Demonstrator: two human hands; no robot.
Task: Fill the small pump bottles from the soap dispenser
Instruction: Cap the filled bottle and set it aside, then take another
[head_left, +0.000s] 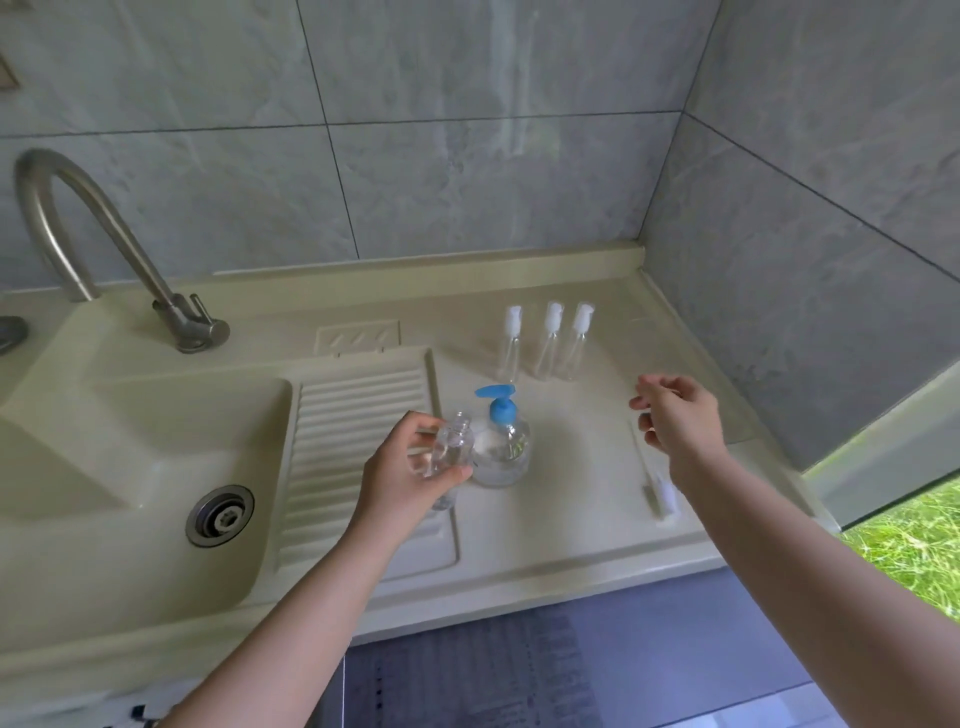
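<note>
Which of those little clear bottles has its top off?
The bottle in the left hand: that small bottle shows a bare open neck. The three bottles standing by the wall all wear white pump tops.

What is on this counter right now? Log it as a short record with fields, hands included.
setting: cream sink counter with ribbed drainboard, faucet, grey tiled wall
left hand: holding an uncapped small clear bottle, tilted, beside the dispenser
right hand: raised over the counter, fingers loosely curled, nothing visibly held
soap dispenser: clear, blue pump, upright
capped pump bottles: three, upright in a row behind the dispenser
loose pump cap: lying on the counter near the right forearm
</note>
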